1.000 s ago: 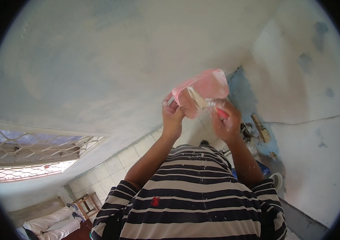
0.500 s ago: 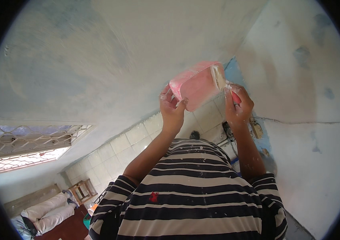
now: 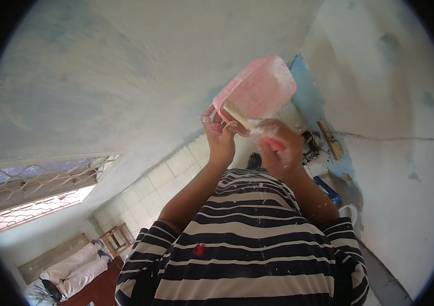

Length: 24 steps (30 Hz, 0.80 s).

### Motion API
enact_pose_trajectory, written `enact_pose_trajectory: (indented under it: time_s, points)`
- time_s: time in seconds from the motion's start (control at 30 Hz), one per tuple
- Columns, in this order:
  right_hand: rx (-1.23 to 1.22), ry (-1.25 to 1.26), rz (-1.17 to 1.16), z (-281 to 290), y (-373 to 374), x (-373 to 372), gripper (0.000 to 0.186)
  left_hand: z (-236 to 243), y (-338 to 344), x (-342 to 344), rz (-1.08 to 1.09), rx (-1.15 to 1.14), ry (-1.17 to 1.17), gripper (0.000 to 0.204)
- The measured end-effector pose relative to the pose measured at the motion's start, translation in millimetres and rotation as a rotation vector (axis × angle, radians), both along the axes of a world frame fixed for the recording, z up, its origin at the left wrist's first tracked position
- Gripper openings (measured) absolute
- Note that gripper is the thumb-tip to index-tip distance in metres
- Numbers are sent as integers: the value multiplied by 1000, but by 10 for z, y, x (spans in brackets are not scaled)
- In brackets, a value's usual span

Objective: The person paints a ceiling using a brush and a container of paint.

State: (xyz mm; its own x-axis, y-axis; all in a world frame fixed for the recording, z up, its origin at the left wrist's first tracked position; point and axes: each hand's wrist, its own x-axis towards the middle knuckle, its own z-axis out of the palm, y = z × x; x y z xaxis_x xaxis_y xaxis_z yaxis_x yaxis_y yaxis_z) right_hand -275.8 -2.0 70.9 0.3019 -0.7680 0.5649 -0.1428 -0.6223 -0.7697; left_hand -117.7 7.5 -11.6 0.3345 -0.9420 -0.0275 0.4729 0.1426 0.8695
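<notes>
My left hand (image 3: 219,140) grips a pink plastic container (image 3: 260,86) by its lower left corner, fingers round the rim. Whitish paste smears the container and my fingers. My right hand (image 3: 281,153) is closed on the red handle (image 3: 273,144) of a putty knife, blurred by motion. The knife's pale, paste-coated blade (image 3: 235,112) lies at the near left part of the container, close to my left thumb.
Patchy plastered wall (image 3: 125,76) ahead, another (image 3: 390,194) at right. Barred window (image 3: 43,186) at left. Tiled floor (image 3: 156,184) below, with a blue object (image 3: 326,191) and clutter at right. Wooden stool (image 3: 115,237) and bench with white rolled bundles (image 3: 71,265) at lower left.
Since half a second ago my right hand has swept the knife left and down from the container's right end to its left part. The container has moved slightly up.
</notes>
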Motion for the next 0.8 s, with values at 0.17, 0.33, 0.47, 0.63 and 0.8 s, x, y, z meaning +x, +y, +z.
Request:
enact_pose_trajectory:
  time_s: [0.17,0.33,0.47,0.63,0.8]
  points:
    - [490,-594,-194,340,-48,-193,10,164,87,313,-30,-84,19,62]
    - [-21,-192,-330,290,112,151,15,157,406,725,-44,-75,1,63]
    - [-97,-53,-167,295,562,772,19,227,755,1065,-66,-41,-18,64]
    - [-20,-186,30,244,981,1350,22,158,1099,1552,-55,-133,-48,65]
    - [175,-198,135,258,1299,1649,16,164,1435,1912,-26,-214,-52,66]
